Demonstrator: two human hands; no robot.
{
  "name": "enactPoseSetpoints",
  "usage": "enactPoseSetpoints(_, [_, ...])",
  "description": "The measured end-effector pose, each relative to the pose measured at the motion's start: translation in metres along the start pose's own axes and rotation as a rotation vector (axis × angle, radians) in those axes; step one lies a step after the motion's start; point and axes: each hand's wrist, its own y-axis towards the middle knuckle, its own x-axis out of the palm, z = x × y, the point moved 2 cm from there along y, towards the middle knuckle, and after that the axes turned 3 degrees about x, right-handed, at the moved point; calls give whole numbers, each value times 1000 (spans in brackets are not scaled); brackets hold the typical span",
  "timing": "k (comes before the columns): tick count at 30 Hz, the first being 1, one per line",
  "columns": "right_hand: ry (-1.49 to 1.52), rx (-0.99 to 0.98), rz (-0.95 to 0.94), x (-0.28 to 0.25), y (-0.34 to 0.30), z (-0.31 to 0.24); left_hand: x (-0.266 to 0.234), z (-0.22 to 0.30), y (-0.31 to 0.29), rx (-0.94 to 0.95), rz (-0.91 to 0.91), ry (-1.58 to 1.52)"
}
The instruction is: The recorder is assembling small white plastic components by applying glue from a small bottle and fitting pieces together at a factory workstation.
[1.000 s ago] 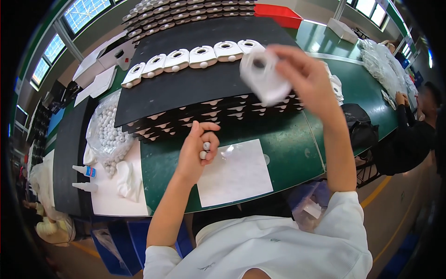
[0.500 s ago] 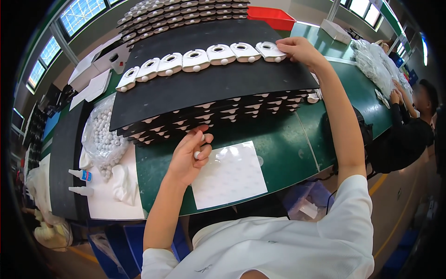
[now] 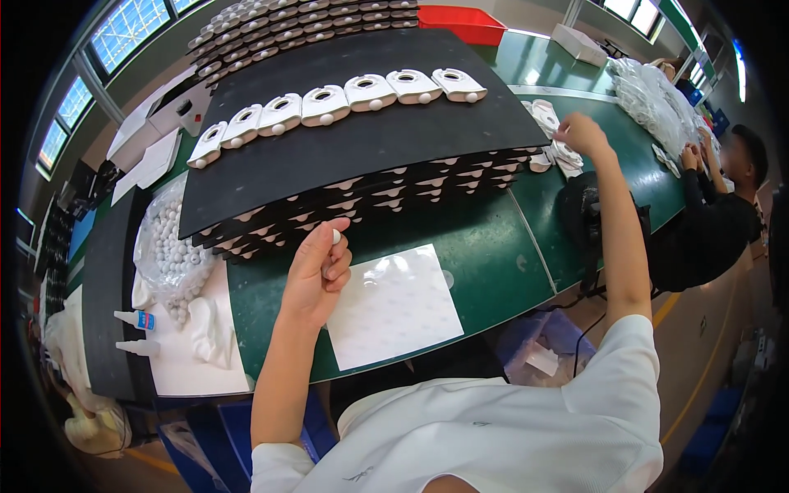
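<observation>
My left hand (image 3: 316, 267), just in front of the stack, is closed with a small white ball (image 3: 335, 237) showing between thumb and forefinger. Beyond it, a row of white plastic parts (image 3: 325, 104), each with a round hole and a white ball at its near edge, lies across the top black board (image 3: 362, 148). To the right of the stack, my right hand (image 3: 585, 135) is over a small pile of loose white plastic parts (image 3: 565, 156). Its fingers bend down toward them, and whether it grips one is not clear.
A clear bag of white balls (image 3: 171, 246) sits at the left beside two small glue bottles (image 3: 138, 348). A white sheet (image 3: 394, 308) lies in front of the stack. A red bin (image 3: 462, 25) and more stacked boards stand behind. Another person (image 3: 711, 214) works at the far right.
My right hand has left the row's rightmost part and moved right and down to the loose pile. My left hand stays in front of the stack, its fingers more curled.
</observation>
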Motion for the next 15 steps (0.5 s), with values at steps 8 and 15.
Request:
enactPoseSetpoints(8, [156,15,29,28,-18,3,3,-2,1,7,-23,11])
enactPoseSetpoints(15, [296,220,475,1,-26,22,5,0,-1,14,5,54])
